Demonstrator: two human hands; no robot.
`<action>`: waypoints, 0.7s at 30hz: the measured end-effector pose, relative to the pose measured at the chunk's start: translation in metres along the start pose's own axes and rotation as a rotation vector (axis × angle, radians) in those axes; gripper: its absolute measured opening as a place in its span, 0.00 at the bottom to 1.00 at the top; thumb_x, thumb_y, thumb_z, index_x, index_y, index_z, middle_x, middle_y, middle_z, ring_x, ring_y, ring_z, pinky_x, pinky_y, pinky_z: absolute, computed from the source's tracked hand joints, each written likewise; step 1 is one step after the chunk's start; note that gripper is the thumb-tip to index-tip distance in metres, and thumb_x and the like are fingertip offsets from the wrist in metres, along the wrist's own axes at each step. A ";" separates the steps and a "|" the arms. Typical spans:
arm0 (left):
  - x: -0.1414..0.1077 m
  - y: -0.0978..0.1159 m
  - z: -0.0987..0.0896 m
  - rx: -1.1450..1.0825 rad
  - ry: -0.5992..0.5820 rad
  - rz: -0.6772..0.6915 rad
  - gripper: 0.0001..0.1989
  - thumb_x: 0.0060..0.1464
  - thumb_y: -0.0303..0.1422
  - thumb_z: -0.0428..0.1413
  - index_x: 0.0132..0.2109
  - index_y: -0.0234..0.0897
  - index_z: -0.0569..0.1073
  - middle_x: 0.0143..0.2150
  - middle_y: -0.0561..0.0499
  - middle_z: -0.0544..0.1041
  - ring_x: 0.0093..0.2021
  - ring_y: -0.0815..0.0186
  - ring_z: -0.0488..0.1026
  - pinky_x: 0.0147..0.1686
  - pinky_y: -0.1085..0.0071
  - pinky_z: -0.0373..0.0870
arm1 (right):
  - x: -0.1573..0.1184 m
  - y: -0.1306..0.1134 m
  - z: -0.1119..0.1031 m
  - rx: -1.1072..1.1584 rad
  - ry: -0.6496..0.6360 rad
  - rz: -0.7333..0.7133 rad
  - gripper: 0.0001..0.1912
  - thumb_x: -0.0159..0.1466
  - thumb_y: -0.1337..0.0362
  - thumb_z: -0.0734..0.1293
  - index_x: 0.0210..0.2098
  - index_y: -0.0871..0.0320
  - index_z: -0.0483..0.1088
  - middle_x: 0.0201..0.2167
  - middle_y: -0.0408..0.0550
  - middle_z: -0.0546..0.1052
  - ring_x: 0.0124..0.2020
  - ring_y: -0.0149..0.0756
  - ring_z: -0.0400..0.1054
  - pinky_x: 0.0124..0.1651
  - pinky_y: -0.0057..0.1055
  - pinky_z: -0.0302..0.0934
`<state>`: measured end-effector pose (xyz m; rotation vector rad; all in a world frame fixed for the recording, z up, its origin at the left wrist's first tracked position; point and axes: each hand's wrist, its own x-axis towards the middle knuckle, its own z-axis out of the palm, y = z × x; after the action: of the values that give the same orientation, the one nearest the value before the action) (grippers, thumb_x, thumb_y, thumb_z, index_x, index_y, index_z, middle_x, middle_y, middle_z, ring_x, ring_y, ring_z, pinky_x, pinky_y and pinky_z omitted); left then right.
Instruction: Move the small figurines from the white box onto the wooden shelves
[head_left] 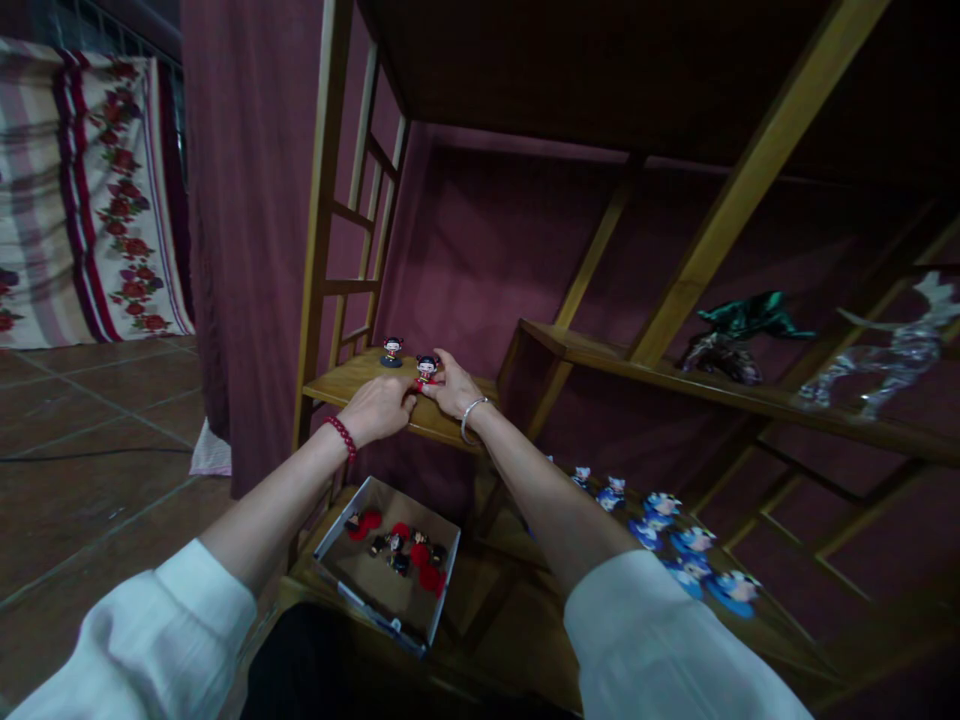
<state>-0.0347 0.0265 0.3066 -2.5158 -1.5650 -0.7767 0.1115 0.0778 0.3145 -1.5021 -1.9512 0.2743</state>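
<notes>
A small black-haired figurine in red (427, 369) is upright at the front of a wooden shelf (349, 382), between my two hands. My right hand (454, 388) closes round its right side. My left hand (379, 408), fingers bent together, touches its base from the left. A similar figurine (391, 351) on a dark base stands alone, further back and to the left on the same shelf. Below, an open cardboard box (367, 590) holds several more black and red figurines (397, 542) lying loose.
Blue and white figurines (660, 505) stand on the lower shelf at right. A green ornament (750, 325) and a clear glass animal (877, 365) occupy the right-hand shelf. A wooden lattice post (319, 220) rises at the shelf's left edge, beside a curtain (251, 240).
</notes>
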 end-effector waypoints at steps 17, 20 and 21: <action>0.029 -0.007 0.007 -0.023 -0.151 0.044 0.18 0.55 0.36 0.43 0.51 0.39 0.66 0.48 0.46 0.72 0.47 0.61 0.69 0.46 0.68 0.63 | 0.022 0.002 0.001 -0.106 0.035 0.041 0.39 0.51 0.68 0.67 0.59 0.55 0.47 0.35 0.44 0.74 0.36 0.32 0.67 0.42 0.27 0.59; 0.034 -0.008 0.009 -0.023 -0.166 0.044 0.19 0.54 0.36 0.42 0.52 0.38 0.65 0.50 0.45 0.71 0.49 0.60 0.68 0.46 0.67 0.62 | 0.025 0.000 -0.001 -0.128 0.036 0.033 0.40 0.52 0.68 0.67 0.60 0.56 0.45 0.35 0.45 0.74 0.36 0.33 0.67 0.42 0.27 0.59; 0.035 -0.009 0.009 -0.020 -0.167 0.047 0.20 0.54 0.37 0.42 0.52 0.37 0.65 0.51 0.45 0.70 0.49 0.59 0.67 0.47 0.66 0.62 | 0.027 0.000 -0.002 -0.131 0.036 0.030 0.40 0.52 0.68 0.67 0.60 0.57 0.45 0.35 0.45 0.74 0.36 0.33 0.67 0.42 0.27 0.58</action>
<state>-0.0266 0.0618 0.3128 -2.6844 -1.5447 -0.5930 0.1087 0.1017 0.3257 -1.6090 -1.9518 0.1329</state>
